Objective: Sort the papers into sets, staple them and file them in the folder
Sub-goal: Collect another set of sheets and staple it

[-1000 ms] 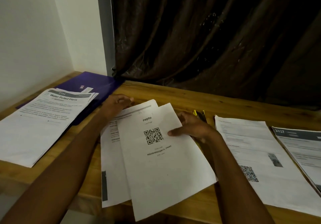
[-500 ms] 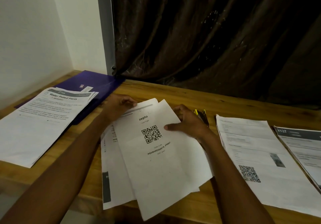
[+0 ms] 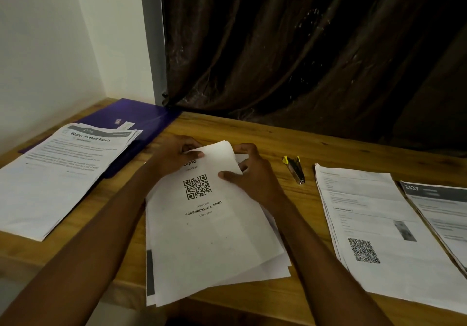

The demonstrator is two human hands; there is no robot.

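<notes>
Head view: both hands now at paper stack's squared-up top edge.

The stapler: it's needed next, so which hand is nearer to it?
Right. The right hand pinches the papers' top edge, just left of the stapler; the left hand is farther left.
</notes>
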